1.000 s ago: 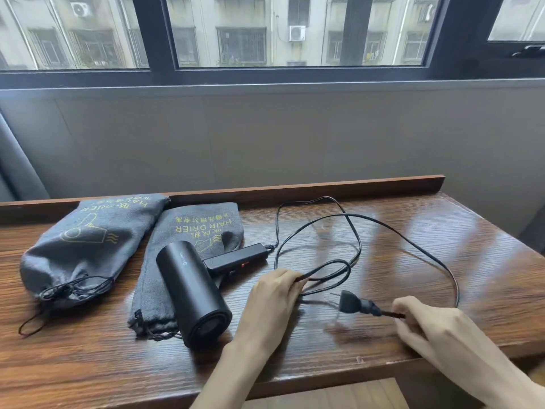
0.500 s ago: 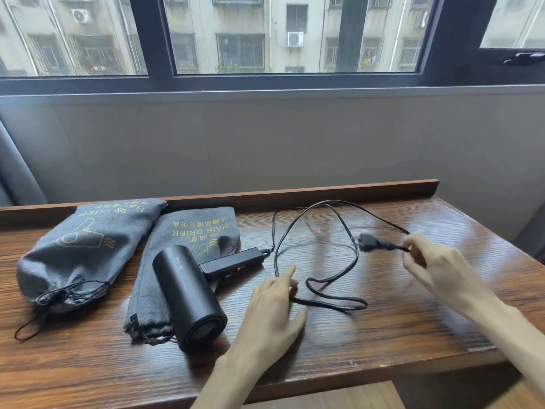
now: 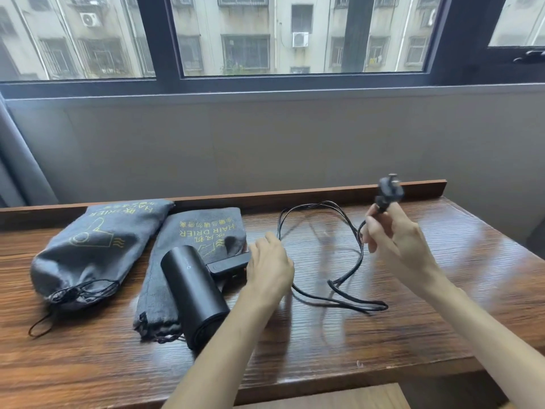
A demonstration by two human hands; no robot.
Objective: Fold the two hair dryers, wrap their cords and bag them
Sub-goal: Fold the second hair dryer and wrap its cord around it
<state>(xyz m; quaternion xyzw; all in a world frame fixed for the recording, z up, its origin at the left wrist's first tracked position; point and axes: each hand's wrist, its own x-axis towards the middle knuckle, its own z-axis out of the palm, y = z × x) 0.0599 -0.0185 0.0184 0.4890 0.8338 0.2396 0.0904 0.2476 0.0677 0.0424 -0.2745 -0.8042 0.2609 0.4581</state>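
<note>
A black hair dryer (image 3: 193,293) lies on a flat grey drawstring bag (image 3: 203,231), its handle (image 3: 228,264) pointing right. My left hand (image 3: 269,265) rests on the end of that handle, where the black cord (image 3: 348,302) leaves it. The cord lies in loose loops on the wooden table (image 3: 324,349). My right hand (image 3: 392,237) is raised above the table, pinching the cord just below the plug (image 3: 389,193), which points up. A second grey bag (image 3: 94,249) at the left is full and drawn closed; what it holds is hidden.
A raised wooden lip (image 3: 324,191) runs along the table's back edge under a grey wall and a window. The table's right end (image 3: 501,231) slants away near my right arm. The full bag's drawstring (image 3: 41,323) trails toward the front edge.
My right hand lifted the plug up off the table and toward the back. My left hand slid from the cord loops to the dryer's handle end. The loops shifted.
</note>
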